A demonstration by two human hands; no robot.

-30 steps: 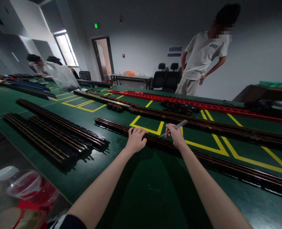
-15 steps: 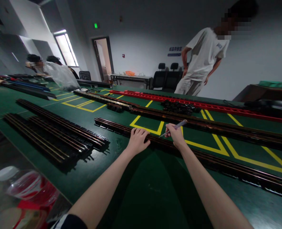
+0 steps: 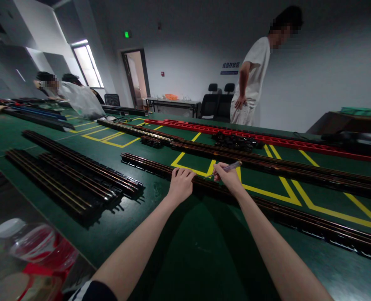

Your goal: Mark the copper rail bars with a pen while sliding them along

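Note:
Across the table in front of me lies a long black rail (image 3: 292, 215) with copper-coloured strips along it. My left hand (image 3: 181, 184) is closed over this rail, its fingers curled across the far side. Just to the right, my right hand (image 3: 227, 177) pinches a screwdriver (image 3: 234, 166) by its pale handle. The screwdriver slants down to the left, and its thin metal shaft reaches the rail close to my left fingers. What the tip touches is too small to make out.
Several similar black rails (image 3: 69, 179) lie at the left. Beyond my hands run another long rail (image 3: 267, 163), a black cluster of parts (image 3: 235, 141) and a red slotted rail (image 3: 282, 141). A bottle (image 3: 31, 242) stands lower left. A person in white (image 3: 251, 83) stands behind the table.
The screwdriver and my right hand have shifted slightly left, closer to my left hand. My left thumb has drawn in. The rail has slid a little left. The standing person has turned and moved left.

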